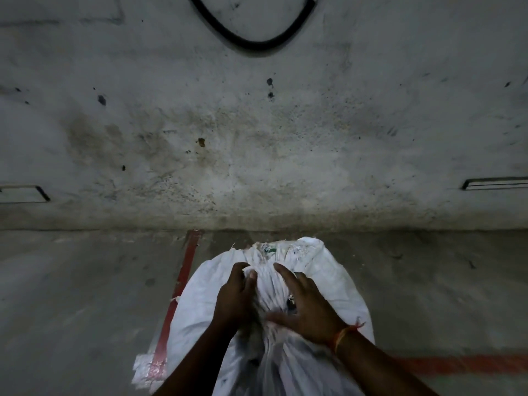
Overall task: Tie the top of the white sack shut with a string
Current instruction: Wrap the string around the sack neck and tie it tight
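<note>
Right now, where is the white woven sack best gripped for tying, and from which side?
Probably the bunched neck of the white woven sack, from above, fingers closing in from both sides: pleats converge there into a narrow bundle between left hand and right hand.
</note>
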Demonstrator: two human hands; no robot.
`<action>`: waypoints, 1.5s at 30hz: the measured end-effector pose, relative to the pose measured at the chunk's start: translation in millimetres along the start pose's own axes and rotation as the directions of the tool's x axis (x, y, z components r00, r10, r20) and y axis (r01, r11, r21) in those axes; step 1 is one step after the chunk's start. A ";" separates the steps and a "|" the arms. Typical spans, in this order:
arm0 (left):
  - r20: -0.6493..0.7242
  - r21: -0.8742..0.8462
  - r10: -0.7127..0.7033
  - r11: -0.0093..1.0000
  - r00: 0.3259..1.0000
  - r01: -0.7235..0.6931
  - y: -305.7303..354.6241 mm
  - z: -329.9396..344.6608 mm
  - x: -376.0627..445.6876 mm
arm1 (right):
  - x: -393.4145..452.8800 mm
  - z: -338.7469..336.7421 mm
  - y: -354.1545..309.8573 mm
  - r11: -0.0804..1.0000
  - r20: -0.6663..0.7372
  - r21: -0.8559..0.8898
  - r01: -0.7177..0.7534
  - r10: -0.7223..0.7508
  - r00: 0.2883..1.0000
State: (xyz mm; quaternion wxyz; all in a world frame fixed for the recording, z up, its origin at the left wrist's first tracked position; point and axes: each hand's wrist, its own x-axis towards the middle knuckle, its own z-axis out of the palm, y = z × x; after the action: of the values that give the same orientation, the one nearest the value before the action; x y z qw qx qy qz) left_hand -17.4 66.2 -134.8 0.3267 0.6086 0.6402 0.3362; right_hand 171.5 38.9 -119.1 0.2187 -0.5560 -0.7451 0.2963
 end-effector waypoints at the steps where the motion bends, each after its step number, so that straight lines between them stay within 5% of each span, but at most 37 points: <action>1: 0.004 0.000 0.003 1.000 1.000 -0.003 -4.9 0.1 -1.8 | 3.1 -6.6 2.0 0.999 0.013 0.044 0.030 -0.030 0.999; 4: 0.020 0.061 0.053 0.997 0.998 -0.054 -7.6 -1.0 -4.9 | 7.8 -29.9 12.5 0.990 -0.044 -0.093 0.104 -0.109 0.993; 7: 0.016 0.264 0.180 0.948 0.984 -0.178 -8.0 -3.6 -7.8 | 1.1 -35.8 18.0 0.937 0.105 -0.317 0.144 -0.117 0.988; 12: 0.207 0.481 0.212 0.828 0.955 -0.288 -10.5 -11.4 -20.0 | -3.6 -28.3 22.1 0.866 0.132 -0.466 0.180 -0.133 0.982; 15: 0.362 0.542 0.387 0.653 0.848 -0.529 -16.0 -15.5 -25.0 | -1.3 -25.4 23.6 0.870 0.152 -0.451 0.199 -0.145 0.978; 17: 0.433 0.499 0.407 0.635 0.804 -0.590 -21.7 -18.6 -27.0 | -0.3 -25.3 25.0 0.878 0.178 -0.429 0.212 -0.148 0.973; 22: 0.410 0.470 0.421 0.663 0.809 -0.583 -29.1 -14.8 -22.4 | -2.3 -27.7 31.5 0.891 0.223 -0.388 0.235 -0.157 0.962; 28: 0.248 0.479 0.277 0.798 0.928 -0.366 -24.4 11.4 -11.3 | 6.9 -11.3 44.4 0.897 0.188 -0.408 0.169 -0.099 0.977; 36: 0.120 0.378 0.141 0.909 0.983 -0.177 -41.1 20.3 4.2 | 33.9 13.5 58.6 0.951 0.075 -0.290 0.104 -0.086 0.993; 45: 0.125 0.489 0.367 0.785 0.922 -0.379 0.3 -4.6 36.7 | 57.4 -3.9 63.1 0.994 -0.143 -0.031 0.102 -0.106 0.984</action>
State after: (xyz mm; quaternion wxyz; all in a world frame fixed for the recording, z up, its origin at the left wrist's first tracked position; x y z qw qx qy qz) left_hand -22.7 102.7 -132.2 0.0908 0.7907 0.5687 0.2076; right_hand 201.8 107.7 -159.6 0.2807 -0.5388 -0.7588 0.2348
